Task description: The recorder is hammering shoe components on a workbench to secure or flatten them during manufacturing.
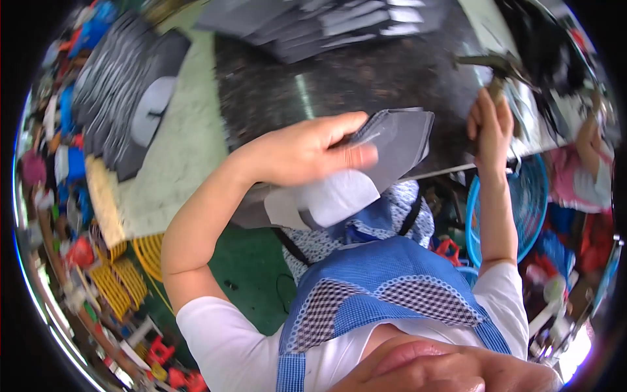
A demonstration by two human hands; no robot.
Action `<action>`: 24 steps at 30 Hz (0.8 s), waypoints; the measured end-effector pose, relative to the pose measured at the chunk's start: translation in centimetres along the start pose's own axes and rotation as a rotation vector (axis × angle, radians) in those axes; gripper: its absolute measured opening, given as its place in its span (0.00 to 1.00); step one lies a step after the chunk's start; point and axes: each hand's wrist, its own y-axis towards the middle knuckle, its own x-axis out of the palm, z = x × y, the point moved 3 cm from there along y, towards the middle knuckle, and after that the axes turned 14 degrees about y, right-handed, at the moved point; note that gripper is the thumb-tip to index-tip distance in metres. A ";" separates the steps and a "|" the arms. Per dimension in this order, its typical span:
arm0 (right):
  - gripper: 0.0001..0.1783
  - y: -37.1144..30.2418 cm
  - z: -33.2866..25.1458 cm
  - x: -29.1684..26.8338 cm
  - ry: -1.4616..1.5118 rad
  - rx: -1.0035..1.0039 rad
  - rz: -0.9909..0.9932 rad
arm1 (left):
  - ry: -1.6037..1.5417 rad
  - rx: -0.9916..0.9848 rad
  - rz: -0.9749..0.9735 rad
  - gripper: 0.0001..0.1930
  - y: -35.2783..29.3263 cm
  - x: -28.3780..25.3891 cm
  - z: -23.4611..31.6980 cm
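Observation:
My left hand [304, 153] is closed on a dark grey folded piece of sheet material [401, 140], thumb and fingers on its upper part. A pale grey-white patch [343, 196] covers the piece's lower part, which hangs over the table's near edge. The hand is slightly smeared by motion. On the right, my right hand [491, 127] is wrapped round the wooden handle of a hammer [496, 63]. Its metal head is raised above the dark slab [261, 85] on the table, apart from the grey piece.
Overlapping dark grey pieces [294, 32] lie at the slab's far side, with another fanned stack [117, 85] on the table's left. A black plastic bag [548, 46] is at far right. Below the table's right edge stands a blue basket [470, 219]. Another person [584, 160] sits beyond it.

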 end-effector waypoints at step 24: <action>0.11 0.7 -4.5 5.9 -0.863 -0.187 -0.922 | 0.844 0.300 0.713 0.09 5.5 2.2 1.2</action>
